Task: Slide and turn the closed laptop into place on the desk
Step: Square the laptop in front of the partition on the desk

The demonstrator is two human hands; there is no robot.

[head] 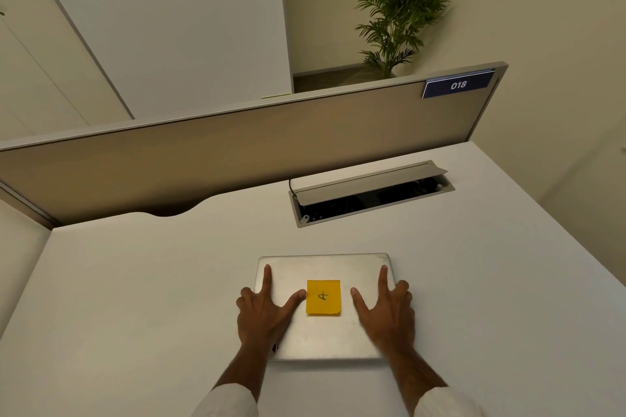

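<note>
**Both hands flat on the closed laptop**

White sleeves (226, 401) enter from the bottom edge, and both hands rest palm-down on the closed silver laptop (325, 335). Left hand (262, 311) covers its left side, right hand (389, 313) its right; the fingers (267, 278) are spread open and pressed flat, gripping nothing, with the outer ones draped over the side edges. Between the thumbs sits a yellow sticky note (323, 297), touching the left thumb. The laptop lies on the white surface (135, 298), near its front, well apart from the open cable tray (371, 193) by the divider panel (237, 149)
</note>
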